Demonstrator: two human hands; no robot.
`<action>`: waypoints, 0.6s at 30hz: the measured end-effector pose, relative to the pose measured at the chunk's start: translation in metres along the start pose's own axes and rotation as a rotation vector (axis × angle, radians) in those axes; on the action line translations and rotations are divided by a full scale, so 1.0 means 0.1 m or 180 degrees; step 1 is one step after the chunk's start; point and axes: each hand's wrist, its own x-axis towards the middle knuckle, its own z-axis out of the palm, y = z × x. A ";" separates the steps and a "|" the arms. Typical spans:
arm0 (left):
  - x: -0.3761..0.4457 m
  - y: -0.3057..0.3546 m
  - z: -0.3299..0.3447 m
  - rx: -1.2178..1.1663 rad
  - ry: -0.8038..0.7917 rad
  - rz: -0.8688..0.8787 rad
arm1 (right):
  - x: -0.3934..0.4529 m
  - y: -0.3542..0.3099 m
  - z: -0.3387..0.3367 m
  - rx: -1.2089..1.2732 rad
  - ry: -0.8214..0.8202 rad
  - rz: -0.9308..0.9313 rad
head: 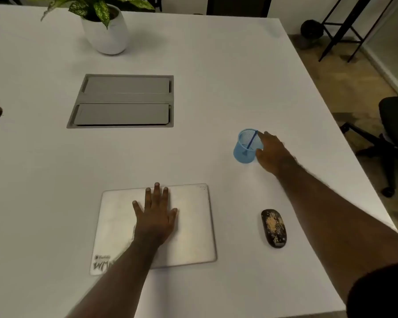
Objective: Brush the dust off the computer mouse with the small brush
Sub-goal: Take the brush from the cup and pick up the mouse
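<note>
A black computer mouse (274,228) speckled with pale dust lies on the white table (216,88) at the lower right. Further back stands a blue mesh cup (244,152) with a small blue brush (251,141) leaning inside, bristles down. My right hand (274,152) reaches to the cup's right side, its fingertips at the rim by the brush handle's top; no grip on the brush shows. My left hand (155,216) lies flat with fingers spread on a closed silver laptop (193,226).
A grey cable hatch (122,101) is set into the table's middle. A potted plant in a white pot (106,35) stands at the back. The table's right edge runs close to the mouse, with a black office chair (393,138) beyond it.
</note>
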 end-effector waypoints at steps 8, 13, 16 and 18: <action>0.08 -0.11 0.20 -0.0138 0.0280 0.0058 | 0.44 0.03 0.04 -0.0400 0.0144 0.0125; 0.10 -0.13 0.28 -0.0232 0.0387 0.0051 | 0.59 0.05 0.06 -0.0698 0.0322 0.0043; 0.09 -0.12 0.29 -0.0306 0.0391 0.0034 | 0.67 0.08 0.08 -0.0723 0.0388 0.0032; 0.10 -0.13 0.31 -0.0387 0.0406 0.0025 | 0.69 0.09 0.10 -0.0770 0.0462 0.0016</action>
